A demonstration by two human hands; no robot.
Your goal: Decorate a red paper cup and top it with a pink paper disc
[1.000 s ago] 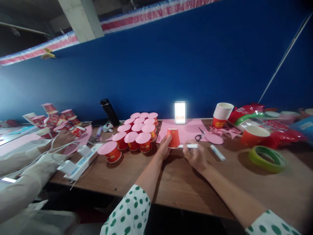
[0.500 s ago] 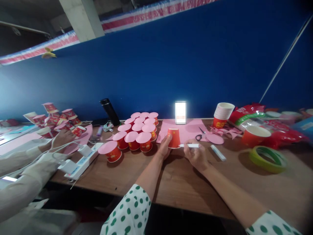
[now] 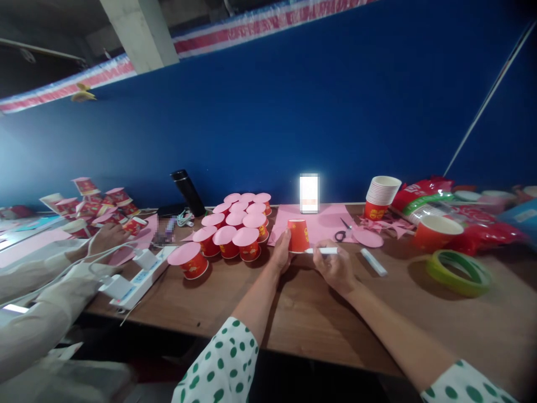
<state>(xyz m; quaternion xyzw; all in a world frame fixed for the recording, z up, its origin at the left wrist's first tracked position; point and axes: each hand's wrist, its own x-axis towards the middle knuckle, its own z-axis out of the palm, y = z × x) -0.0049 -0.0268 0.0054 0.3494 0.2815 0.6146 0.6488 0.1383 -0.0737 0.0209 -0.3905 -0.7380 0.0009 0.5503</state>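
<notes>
My left hand [image 3: 282, 253] grips a red paper cup [image 3: 298, 235] that stands upside down on a pink paper sheet [image 3: 318, 219]. My right hand [image 3: 333, 265] is closed around a white pen [image 3: 322, 251], whose tip touches the cup's rim on its right side. A cluster of several upside-down red cups topped with pink discs [image 3: 235, 229] stands just left of my left hand. The wooden table [image 3: 319, 313] carries all of it.
Scissors [image 3: 343, 231], a pink disc [image 3: 368, 238], a white stick [image 3: 373, 261], a stack of cups [image 3: 381, 197], a green tape roll [image 3: 458, 272] and red bags [image 3: 461, 215] lie to the right. A lit phone [image 3: 309, 193] leans on the blue wall. Another person's hands [image 3: 103, 240] work by a power strip [image 3: 140, 273] at left.
Almost nothing differs: the pen tip has shifted slightly along the cup's rim, and my hands stay in place.
</notes>
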